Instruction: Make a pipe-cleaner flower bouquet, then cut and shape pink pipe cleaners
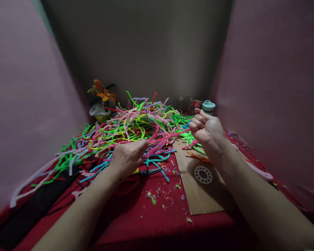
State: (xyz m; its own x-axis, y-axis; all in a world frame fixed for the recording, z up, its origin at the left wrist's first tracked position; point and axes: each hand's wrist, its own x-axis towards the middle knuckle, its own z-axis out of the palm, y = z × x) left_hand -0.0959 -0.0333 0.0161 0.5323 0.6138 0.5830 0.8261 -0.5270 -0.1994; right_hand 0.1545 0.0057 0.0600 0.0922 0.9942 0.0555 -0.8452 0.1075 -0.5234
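My right hand (208,128) is raised in a fist above the cardboard, closed on the end of a bright pink pipe cleaner (181,132). From there the pink strand runs left toward my left hand (129,156), whose fingers are curled around pink pipe cleaners at the front of the pile; the fingertips are hidden from view. A large tangled heap of pipe cleaners (136,120) in pink, green, yellow and blue lies beyond both hands. Below my left hand, scissors (149,172) with black and yellow handles lie partly covered by it.
A cardboard sheet (199,204) bears a white ring with holes (203,174) and orange pipe cleaners (199,157). Fuzzy clippings dot the red cloth (146,226). Orange craft flowers (106,95) stand back left, a teal-lidded bottle (208,105) back right. Pink panels flank both sides.
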